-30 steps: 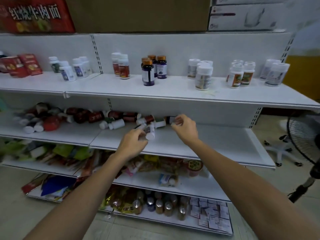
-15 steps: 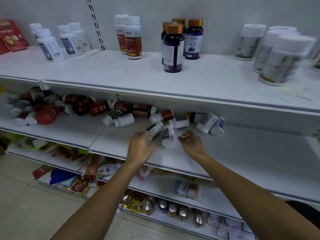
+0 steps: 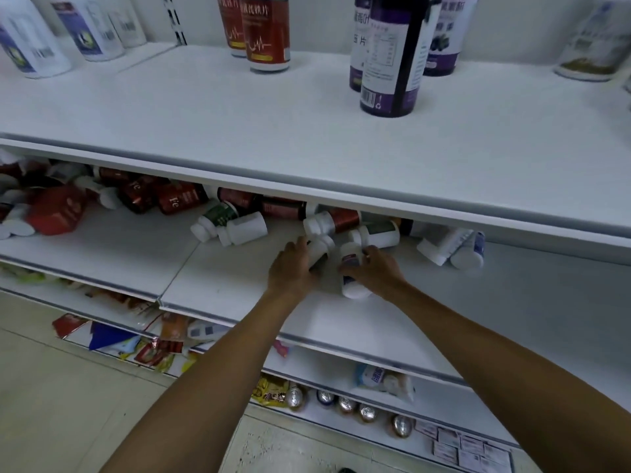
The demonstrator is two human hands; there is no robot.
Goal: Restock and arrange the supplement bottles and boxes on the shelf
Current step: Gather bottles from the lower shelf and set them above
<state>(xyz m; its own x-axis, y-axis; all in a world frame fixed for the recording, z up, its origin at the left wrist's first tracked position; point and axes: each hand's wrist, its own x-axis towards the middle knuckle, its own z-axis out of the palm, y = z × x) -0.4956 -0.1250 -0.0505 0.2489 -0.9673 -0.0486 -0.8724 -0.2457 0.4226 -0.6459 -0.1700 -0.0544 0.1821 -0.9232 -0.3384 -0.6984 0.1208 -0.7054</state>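
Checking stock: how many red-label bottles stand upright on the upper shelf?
2: front bottle and, close behind on its left, rear bottle. More could be hidden behind them.

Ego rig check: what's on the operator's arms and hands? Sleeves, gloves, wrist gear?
Nothing worn that shows. The left hand and right hand are ungloved, with no watch, band or marker at either wrist. The left forearm and right forearm are bare to the frame's bottom edge, no cuff in view. Rings: too small to tell.
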